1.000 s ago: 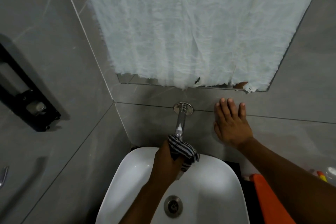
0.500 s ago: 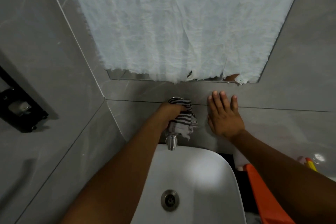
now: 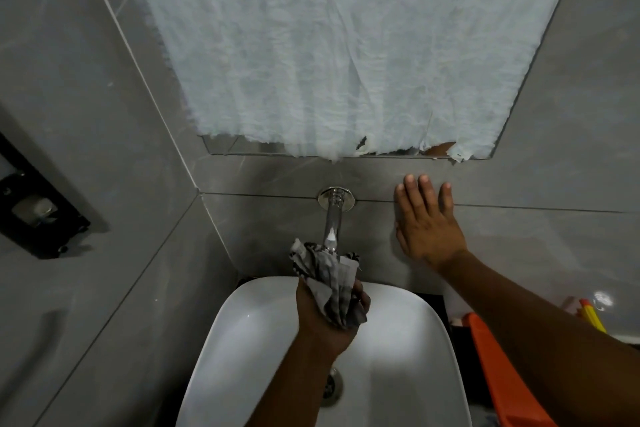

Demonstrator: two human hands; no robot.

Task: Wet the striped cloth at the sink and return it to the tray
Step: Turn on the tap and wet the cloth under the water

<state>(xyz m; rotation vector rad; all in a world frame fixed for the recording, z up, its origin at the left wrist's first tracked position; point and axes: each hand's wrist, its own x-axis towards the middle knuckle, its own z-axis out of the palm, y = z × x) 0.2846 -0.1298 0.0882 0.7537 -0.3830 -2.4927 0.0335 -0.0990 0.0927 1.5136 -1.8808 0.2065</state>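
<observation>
So roughly the middle of the job, I'd say. Going left to right: a black holder [image 3: 38, 210] is fixed to the grey side wall and plays no part in this. Next comes the white sink [image 3: 398, 340], and over its back edge the left hand [image 3: 327, 317] has its fingers clenched around the striped cloth [image 3: 327, 279], bunched up into a wad. The top of that wad sits right at the mouth of the chrome tap [image 3: 331, 222], touching it or as good as. I honestly can't make out any running water, and I can't tell whether the cloth is soaked yet, so the wetting part looks like it's either in progress or about to begin. Further right, the right hand [image 3: 427, 222] lies flat against the wall tile, fingers spread and holding nothing, probably just bracing. At the far right edge there's something orange [image 3: 502, 374], maybe the tray, but too little of it shows to be sure. What's left, by my reckoning: get the cloth properly wet, then carry it over and put it back in the tray.
</observation>
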